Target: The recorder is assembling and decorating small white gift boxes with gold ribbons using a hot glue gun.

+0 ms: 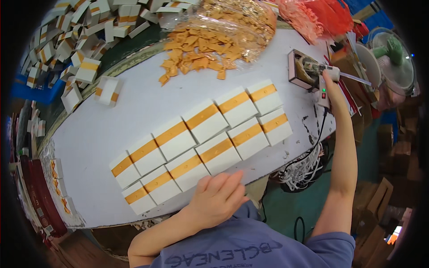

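Note:
My right hand (333,89) grips a white glue gun (323,93) at the right end of the table. Its nozzle lies over a small open box (297,78) with dark, messy contents, and a translucent glue stick (356,79) juts from its back. My left hand (219,196) is held by the table's near edge, fingers loosely stretched, with nothing seen in them. Just beyond them lie two touching rows of white boxes (181,172), each crossed by a gold ribbon band (222,150). Small shiny spots show on several bands.
Gold ribbon bows (196,51) spill from a clear plastic bag (254,27) at the back. White boxes (87,71) are heaped far left; one (108,90) lies apart. Boxes with bows (60,187) stand at the left edge. A black cord (318,138) hangs from the glue gun. A fan (393,58) is far right.

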`<state>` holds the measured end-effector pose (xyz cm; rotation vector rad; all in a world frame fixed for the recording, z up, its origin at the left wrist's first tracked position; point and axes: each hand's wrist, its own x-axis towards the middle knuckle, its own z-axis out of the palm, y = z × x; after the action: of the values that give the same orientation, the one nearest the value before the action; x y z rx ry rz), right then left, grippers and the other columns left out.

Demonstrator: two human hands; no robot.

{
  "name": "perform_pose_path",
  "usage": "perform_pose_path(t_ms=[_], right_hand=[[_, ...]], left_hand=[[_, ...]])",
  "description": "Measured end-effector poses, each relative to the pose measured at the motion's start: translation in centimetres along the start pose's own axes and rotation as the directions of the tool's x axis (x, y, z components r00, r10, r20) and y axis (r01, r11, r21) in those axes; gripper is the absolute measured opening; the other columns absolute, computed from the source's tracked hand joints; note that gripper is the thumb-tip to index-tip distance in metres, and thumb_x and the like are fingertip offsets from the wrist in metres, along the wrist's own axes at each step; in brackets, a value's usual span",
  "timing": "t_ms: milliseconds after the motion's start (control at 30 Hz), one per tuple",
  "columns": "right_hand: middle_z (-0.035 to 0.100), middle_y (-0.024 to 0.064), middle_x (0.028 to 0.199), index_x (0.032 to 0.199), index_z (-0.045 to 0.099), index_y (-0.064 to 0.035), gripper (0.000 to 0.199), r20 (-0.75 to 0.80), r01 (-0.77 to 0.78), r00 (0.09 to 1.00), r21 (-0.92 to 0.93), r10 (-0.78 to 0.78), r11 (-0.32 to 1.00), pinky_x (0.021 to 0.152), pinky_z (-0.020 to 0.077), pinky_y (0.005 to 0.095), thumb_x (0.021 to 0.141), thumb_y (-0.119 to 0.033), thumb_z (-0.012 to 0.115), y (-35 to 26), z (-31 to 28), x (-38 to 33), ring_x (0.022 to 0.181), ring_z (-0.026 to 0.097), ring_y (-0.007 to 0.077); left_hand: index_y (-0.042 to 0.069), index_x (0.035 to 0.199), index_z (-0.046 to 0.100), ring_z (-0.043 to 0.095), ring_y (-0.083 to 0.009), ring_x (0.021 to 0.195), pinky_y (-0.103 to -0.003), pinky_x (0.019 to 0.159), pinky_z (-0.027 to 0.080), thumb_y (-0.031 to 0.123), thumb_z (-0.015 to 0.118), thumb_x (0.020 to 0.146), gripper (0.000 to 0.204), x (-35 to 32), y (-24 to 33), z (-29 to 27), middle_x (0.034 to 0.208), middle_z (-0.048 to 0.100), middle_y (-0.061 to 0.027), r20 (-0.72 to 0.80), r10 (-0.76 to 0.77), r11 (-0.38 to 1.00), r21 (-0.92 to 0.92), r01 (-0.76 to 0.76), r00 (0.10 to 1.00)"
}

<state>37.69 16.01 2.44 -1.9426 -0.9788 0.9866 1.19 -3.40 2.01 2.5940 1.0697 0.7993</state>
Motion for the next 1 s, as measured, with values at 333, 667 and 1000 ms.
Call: perform_pose_path(t_ms=[333,667,1000], right_hand=[[0.057,0.0124,0.086,0.088,0.059,-0.0006,0.014,0.207,0.800,0.562,-0.380,-0.800,0.464,0.069,0.0466,0.0310,0.078,-0.010,0.062,-4.2,11.8,-9.5,0.076,0.058,0.0224],[0.063,0.0128,0.075,0.084,0.059,-0.0041,0.016,0.537,0.693,0.719,-0.503,-0.442,0.516,0.062,0.0471,0.0366,0.080,-0.019,0.057,-9.2,31.1,-7.0,0.073,0.062,0.0259],[0.061,0.0112,0.070,0.081,0.059,-0.0024,0.010,0.755,0.943,0.239,-0.032,-0.610,0.330,0.060,0.0465,0.0342,0.075,-0.010,0.059,-9.9,33.0,-10.9,0.065,0.059,0.0255]], left_hand=[[0.007,0.087,0.059,0.047,-0.0240,0.090,-0.034,0.078,0.033,0.018,0.074,0.063,0.030,-5.8,-3.0,-4.8,0.108,0.057,-0.0077,-0.134,-0.300,0.950,-0.128,0.284,0.944],[0.006,0.087,0.056,0.049,-0.0278,0.088,-0.035,0.076,0.040,0.010,0.073,0.064,0.029,-8.4,-4.2,-7.2,0.104,0.058,-0.0106,-0.253,-0.362,0.931,-0.153,0.332,0.897],[0.003,0.086,0.056,0.053,-0.0306,0.088,-0.037,0.077,0.042,0.001,0.069,0.065,0.025,-9.7,-10.4,-11.4,0.099,0.059,-0.0126,-0.364,-0.439,0.898,-0.209,0.387,0.821]])
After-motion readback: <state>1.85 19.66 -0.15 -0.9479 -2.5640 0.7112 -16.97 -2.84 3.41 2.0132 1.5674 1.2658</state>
